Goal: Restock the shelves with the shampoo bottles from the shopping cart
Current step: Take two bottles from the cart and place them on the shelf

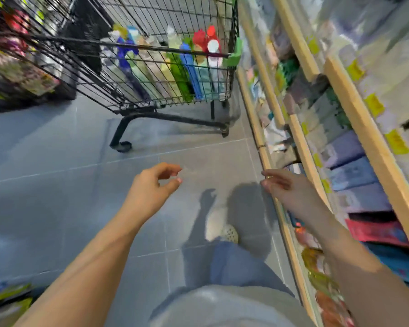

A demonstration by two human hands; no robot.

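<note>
No readable text anywhere; frame too blurred. Yellow tags (373, 105) along the shelf rails (361, 128), print smeared past reading. Labels on the bottles (189, 67) in the cart (151, 109), only colour blocks, no letters or brand to make out. Packs (354, 171) on the shelves, markings illegible. Printed bags (19, 74) at left, pattern only, no words or numbers legible.
</note>
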